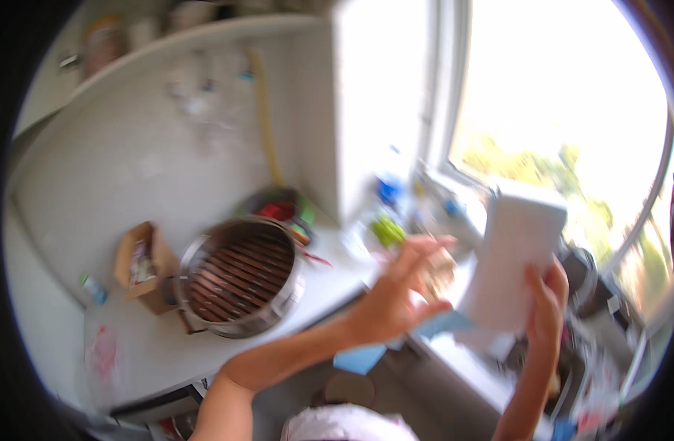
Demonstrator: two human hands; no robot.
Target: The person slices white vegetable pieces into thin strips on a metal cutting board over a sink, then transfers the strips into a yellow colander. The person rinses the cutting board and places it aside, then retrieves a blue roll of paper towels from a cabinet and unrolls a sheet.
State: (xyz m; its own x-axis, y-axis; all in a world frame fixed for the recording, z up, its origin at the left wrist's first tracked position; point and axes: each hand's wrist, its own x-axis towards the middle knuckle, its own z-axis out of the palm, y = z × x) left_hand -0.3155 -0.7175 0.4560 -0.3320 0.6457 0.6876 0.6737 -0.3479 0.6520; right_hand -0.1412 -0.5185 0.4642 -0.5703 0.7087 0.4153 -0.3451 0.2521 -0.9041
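My right hand [546,292] grips a pale, box-shaped object [513,259] by its right side, in front of the window; blur hides what it is exactly. My left hand [403,292] is raised over the counter's front edge, its fingers apart and nothing seen in it. Behind the left hand lie a bright green item [388,230] and a beige item [440,273], both blurred. To the left of it, a large round metal pot [298,292] with a brown slatted surface inside stands on the white counter.
An open cardboard box [160,292] stands left of the pot, near a small bottle [93,289] and a pink-and-clear plastic bag [105,355]. Behind the pot is a dark pan [306,212] with something red. A bottle with blue parts [389,190] stands by the window. Cluttered items fill the lower right.
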